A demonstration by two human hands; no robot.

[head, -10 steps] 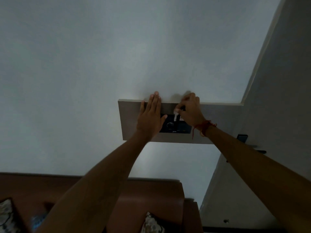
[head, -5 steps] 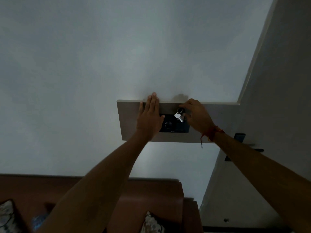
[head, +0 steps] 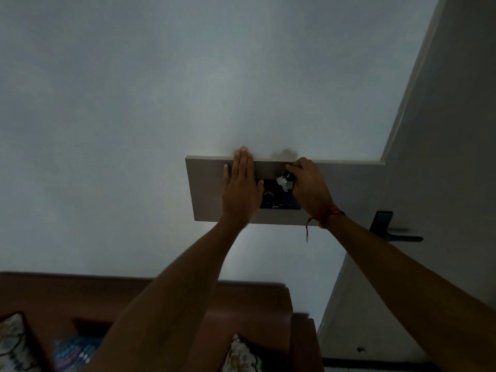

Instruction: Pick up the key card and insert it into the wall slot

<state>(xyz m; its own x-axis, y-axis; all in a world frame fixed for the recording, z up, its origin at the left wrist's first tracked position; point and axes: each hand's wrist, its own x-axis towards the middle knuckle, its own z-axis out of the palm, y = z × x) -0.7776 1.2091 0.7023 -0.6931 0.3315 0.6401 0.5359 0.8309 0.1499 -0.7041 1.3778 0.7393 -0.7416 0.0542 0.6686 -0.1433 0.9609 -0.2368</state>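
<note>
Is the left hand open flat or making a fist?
Open flat: the left hand lies with straight fingers against the grey wall panel.

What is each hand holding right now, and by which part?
Right hand pinches the key bunch at its dark top; left hand lies flat, holding nothing.

Matt painted wall (head: 134,130), smooth matt grey panel (head: 206,189), glossy black switch plate (head: 271,200), shiny metal keys (head: 283,182), patterned cloth cushions (head: 13,342).
</note>
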